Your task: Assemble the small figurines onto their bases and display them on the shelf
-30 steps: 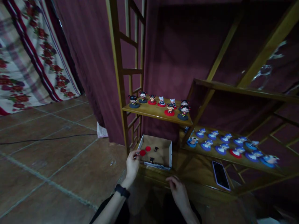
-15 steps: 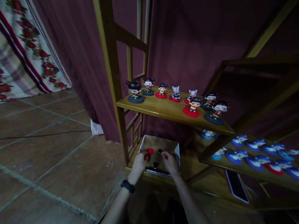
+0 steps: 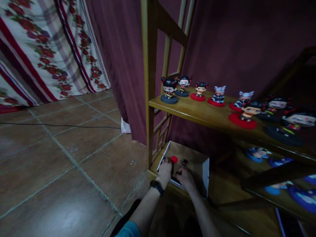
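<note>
An open cardboard box (image 3: 205, 177) with pale walls sits on the low shelf, and both my hands reach into it. My left hand (image 3: 165, 169) is by the box's left wall, its fingers curled down; what is under them is hidden. Just beyond those fingertips lies a round red base (image 3: 174, 159). My right hand (image 3: 185, 177) is closed, fingertips pinched at a small black figurine part (image 3: 178, 173) near the front wall. Another small black part (image 3: 185, 162) lies on the box floor beyond that hand.
Above the box, a wooden shelf (image 3: 197, 112) carries several figurines on red and dark round bases, including a black-haired figurine (image 3: 169, 87). Blue-based figurines (image 3: 276, 187) stand lower right, near a dark phone-like slab (image 3: 291, 222). A wooden post (image 3: 149, 82) rises left of the box.
The view has swung left. My right hand has moved from the far black part to the one near the front wall. My left hand has lowered beside the left wall.
</note>
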{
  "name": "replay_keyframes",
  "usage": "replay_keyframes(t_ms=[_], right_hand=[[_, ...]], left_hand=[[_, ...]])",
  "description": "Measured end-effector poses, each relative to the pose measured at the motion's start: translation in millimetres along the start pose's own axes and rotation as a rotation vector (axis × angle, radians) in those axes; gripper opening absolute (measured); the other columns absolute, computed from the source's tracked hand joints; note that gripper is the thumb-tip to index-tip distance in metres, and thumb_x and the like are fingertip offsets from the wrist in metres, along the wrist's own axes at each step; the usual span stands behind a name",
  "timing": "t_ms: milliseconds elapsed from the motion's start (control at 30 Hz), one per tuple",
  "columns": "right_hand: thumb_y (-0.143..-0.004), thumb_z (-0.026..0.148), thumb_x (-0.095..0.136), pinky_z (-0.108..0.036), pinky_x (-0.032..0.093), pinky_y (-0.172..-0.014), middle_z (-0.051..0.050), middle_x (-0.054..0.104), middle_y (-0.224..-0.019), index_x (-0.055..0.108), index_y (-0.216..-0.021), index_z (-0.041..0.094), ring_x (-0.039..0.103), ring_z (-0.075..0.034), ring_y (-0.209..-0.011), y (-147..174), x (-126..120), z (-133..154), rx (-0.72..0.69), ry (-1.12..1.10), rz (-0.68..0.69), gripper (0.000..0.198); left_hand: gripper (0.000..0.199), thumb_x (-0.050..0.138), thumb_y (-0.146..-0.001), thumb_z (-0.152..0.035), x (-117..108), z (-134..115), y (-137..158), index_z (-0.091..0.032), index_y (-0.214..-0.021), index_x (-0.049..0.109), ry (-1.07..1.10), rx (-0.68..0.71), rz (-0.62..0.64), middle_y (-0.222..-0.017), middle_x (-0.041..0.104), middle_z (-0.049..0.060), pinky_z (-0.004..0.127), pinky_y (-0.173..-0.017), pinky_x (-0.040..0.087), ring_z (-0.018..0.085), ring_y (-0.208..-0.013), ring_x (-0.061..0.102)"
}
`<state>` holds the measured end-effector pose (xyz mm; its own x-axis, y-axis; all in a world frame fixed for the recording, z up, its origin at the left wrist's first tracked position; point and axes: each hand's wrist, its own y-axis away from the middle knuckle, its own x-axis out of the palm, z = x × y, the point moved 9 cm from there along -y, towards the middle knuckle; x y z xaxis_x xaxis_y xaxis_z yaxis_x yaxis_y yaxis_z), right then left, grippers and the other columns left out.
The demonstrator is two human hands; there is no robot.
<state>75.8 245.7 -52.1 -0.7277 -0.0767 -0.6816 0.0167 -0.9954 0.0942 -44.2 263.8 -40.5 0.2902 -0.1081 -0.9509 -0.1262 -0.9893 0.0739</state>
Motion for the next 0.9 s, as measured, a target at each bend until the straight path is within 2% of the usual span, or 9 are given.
replay_keyframes(t_ms=[67,133,233,333,467,633,767,900], right_hand=[[-0.066,0.028,0.059,-0.028,0.047,-0.052,0.001,0.064,-0.064,0.062,-0.072,0.023,0.059,-0.015,-0.058,-1,-6,-3,0.082,-0.294,0.001,0.009],[-0.063,0.03,0.063,-0.025,0.047,-0.048,0.002,0.063,-0.062,0.063,-0.078,0.022,0.059,-0.014,-0.056,3,-14,-1,0.158,-0.579,0.013,0.017],[-0.061,0.032,0.069,-0.026,0.051,-0.055,-0.001,0.067,-0.072,0.065,-0.086,0.019,0.062,-0.015,-0.066,15,-28,11,0.193,-0.877,0.074,0.029],[-0.062,0.032,0.071,-0.029,0.054,-0.064,-0.004,0.069,-0.082,0.066,-0.09,0.018,0.065,-0.017,-0.075,27,-40,14,0.233,-1.091,0.1,0.031],[-0.065,0.025,0.069,-0.03,0.055,-0.072,-0.004,0.069,-0.091,0.066,-0.085,0.019,0.065,-0.018,-0.086,30,-48,1,0.281,-1.285,0.031,0.021],[-0.067,0.018,0.067,-0.032,0.052,-0.087,0.0,0.069,-0.087,0.064,-0.078,0.02,0.064,-0.015,-0.09,24,-58,-5,0.232,-1.457,-0.011,0.011],[-0.064,0.014,0.068,-0.035,0.049,-0.094,0.002,0.069,-0.085,0.064,-0.078,0.021,0.063,-0.014,-0.091,21,-74,-3,0.156,-1.53,-0.079,0.016],[-0.063,0.013,0.069,-0.038,0.047,-0.096,0.003,0.069,-0.085,0.063,-0.08,0.021,0.063,-0.014,-0.09,21,-83,-1,0.116,-1.53,-0.128,0.02]], left_hand=[[0.041,0.033,-0.078,0.002,3,1,-4,-0.01,-0.108,0.057,-0.029,-0.004,0.002,-0.111,0.052,0.02,0.037,-0.088,0.041,0.027,-0.108,0.047],[0.039,0.032,-0.078,0.002,5,0,-6,-0.01,-0.104,0.058,-0.033,-0.004,0.005,-0.107,0.053,0.019,0.037,-0.088,0.04,0.026,-0.107,0.048],[0.037,0.032,-0.08,0.0,3,-5,-4,-0.011,-0.106,0.056,-0.02,-0.021,-0.008,-0.11,0.052,0.019,0.038,-0.087,0.041,0.026,-0.106,0.049],[0.039,0.04,-0.077,-0.002,-2,-10,2,-0.011,-0.114,0.05,0.014,-0.059,-0.007,-0.112,0.05,0.02,0.039,-0.082,0.042,0.029,-0.105,0.05],[0.046,0.052,-0.071,-0.007,-20,-23,6,-0.012,-0.116,0.046,0.17,-0.014,-0.058,-0.108,0.052,0.019,0.039,-0.077,0.043,0.029,-0.094,0.056],[0.04,0.059,-0.064,-0.011,-61,-46,8,-0.017,-0.102,0.05,0.596,0.182,-0.246,-0.099,0.056,0.008,0.033,-0.08,0.043,0.021,-0.091,0.055],[0.047,0.052,-0.062,-0.004,-79,-58,20,-0.019,-0.107,0.049,0.633,0.289,-0.278,-0.105,0.054,0.007,0.034,-0.09,0.04,0.02,-0.101,0.051],[0.046,0.054,-0.065,-0.007,-84,-59,26,-0.022,-0.109,0.05,0.708,0.293,-0.294,-0.109,0.056,0.007,0.035,-0.094,0.038,0.021,-0.107,0.05]])
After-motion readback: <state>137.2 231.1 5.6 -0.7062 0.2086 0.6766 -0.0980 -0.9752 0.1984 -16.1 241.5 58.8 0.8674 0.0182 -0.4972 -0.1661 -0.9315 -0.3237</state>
